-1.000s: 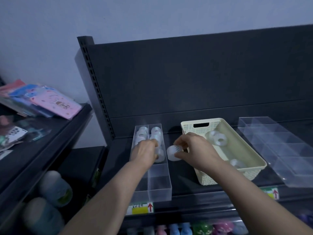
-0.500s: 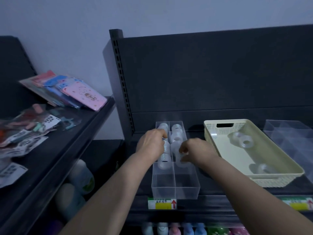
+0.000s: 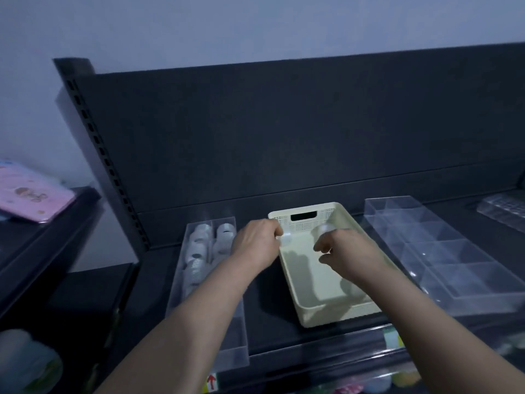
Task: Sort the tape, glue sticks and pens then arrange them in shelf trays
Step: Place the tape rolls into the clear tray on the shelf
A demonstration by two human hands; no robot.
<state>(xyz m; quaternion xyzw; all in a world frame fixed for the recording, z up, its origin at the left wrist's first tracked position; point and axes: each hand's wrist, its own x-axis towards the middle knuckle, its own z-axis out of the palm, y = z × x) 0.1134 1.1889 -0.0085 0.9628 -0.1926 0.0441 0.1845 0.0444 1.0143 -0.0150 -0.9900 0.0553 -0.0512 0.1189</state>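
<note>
Both hands have left the clear two-lane tray (image 3: pixel 181 280), where they worked half a second ago, and now reach into the cream basket (image 3: pixel 326 314). The left hand (image 3: pixel 257 243) curls its fingers over a tape roll (image 3: pixel 285 240) at the basket's far left corner. The right hand (image 3: pixel 349 251) curls just short of a second roll (image 3: pixel 324 230). Whether either hand grips cannot be told. Left of the left fingers lie the stacked rolls (image 3: pixel 199 251), and right of the right fingers sits a divided tray (image 3: pixel 454 251). The right forearm covers the basket's near right side. A shelf label (image 3: pixel 211 382) bears a red arrow, its writing unreadable.
</note>
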